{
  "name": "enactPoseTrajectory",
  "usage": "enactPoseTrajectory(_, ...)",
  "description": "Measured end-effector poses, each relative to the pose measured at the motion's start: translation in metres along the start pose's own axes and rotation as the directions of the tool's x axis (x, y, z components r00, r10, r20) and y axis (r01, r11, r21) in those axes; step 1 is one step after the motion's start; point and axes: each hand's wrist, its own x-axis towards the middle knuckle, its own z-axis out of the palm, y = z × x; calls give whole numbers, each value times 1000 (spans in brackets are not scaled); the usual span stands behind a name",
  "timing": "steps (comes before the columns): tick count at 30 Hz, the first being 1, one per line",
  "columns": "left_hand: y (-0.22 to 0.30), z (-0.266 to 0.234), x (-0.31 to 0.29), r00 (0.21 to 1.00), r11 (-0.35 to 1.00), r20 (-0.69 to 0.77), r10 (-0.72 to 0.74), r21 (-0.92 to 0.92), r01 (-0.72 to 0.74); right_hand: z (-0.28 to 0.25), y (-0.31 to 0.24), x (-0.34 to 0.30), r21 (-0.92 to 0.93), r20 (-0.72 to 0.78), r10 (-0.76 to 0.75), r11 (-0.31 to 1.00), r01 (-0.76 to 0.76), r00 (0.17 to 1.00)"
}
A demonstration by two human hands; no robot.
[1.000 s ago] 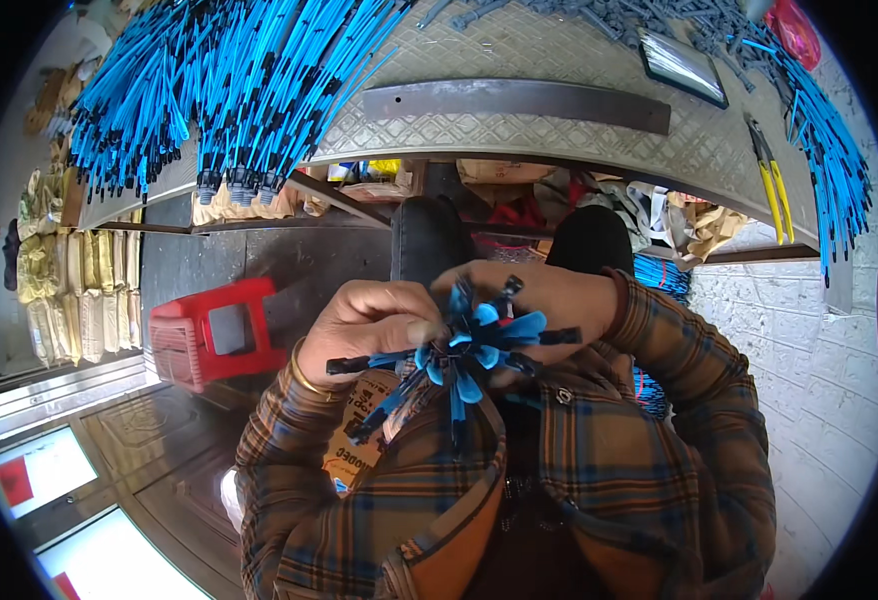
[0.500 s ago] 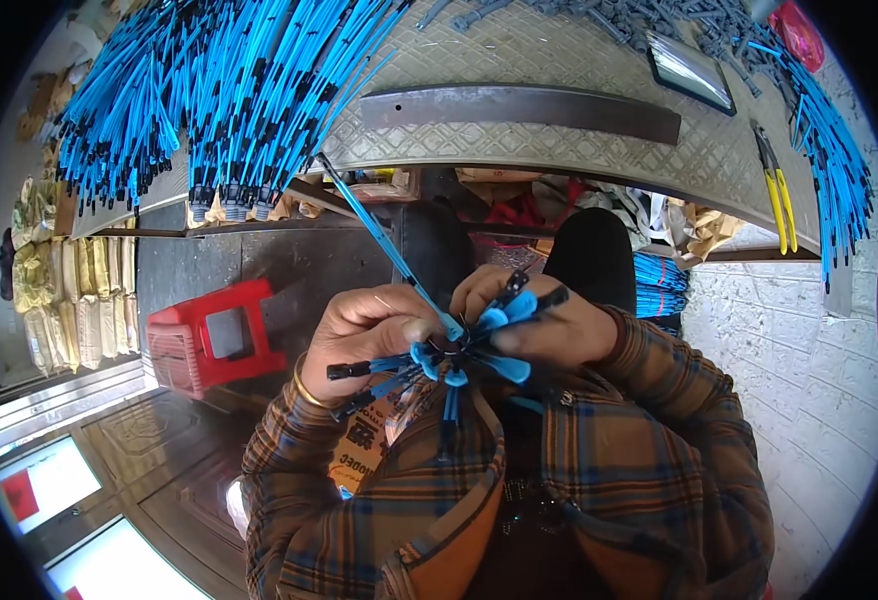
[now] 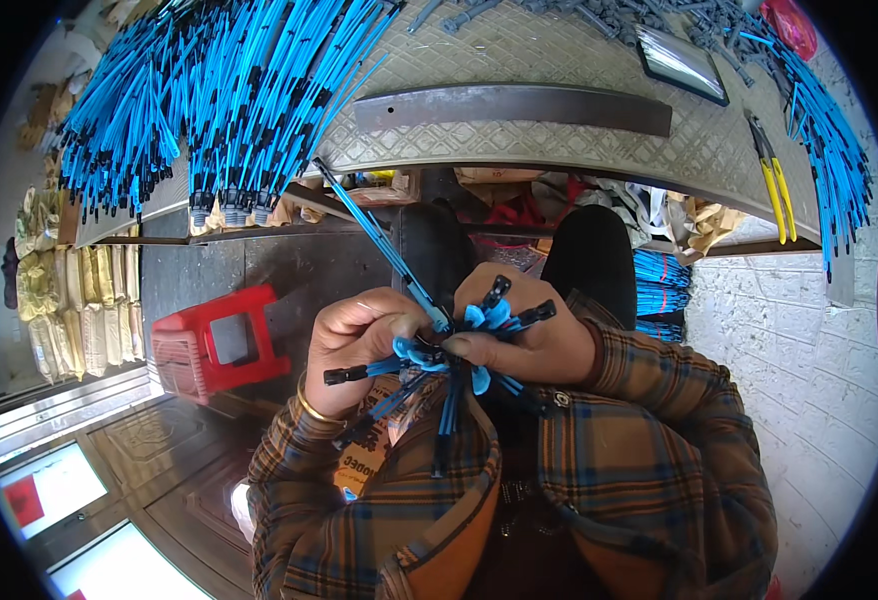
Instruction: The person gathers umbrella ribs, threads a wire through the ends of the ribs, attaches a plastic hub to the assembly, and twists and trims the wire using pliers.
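A cluster of thin blue rods with black ends, which looks like an umbrella frame (image 3: 409,352), fans out from a centre between my hands in front of my chest. My left hand (image 3: 354,345) grips its left side, thumb and fingers pressed together near the centre. One longer group of blue rods (image 3: 371,226) points away from that hand toward the table edge. My right hand (image 3: 547,338) is closed on the other side, its thumb at the middle and rods sticking out past its fingers. My fingers partly hide the hub.
Large heaps of blue rods (image 3: 249,110) lie on the patterned table (image 3: 519,140), left and right. A dark flat bar (image 3: 519,108), yellow-handled pliers (image 3: 777,190), a glossy flat panel (image 3: 681,65) and grey pieces (image 3: 599,12) lie there too. A red stool (image 3: 264,330) stands left.
My right thumb has come in to the centre of the frame, and the rods around it have shifted. The left hand keeps its hold, slightly moved left.
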Motion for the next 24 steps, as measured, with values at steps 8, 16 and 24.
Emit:
enactPoseTrajectory(8,23,10,4,979,983,83,-185,0,186,-2,-7,4,-100,132,-180,976,194,975)
enactPoseTrajectory(16,23,11,7,945,941,92,-313,-106,322,-1,-9,5,119,143,-10,993,-8,990)
enactPoseTrajectory(24,8,24,8,964,985,-210,-164,19,171,3,-6,23,392,228,207,875,-284,951)
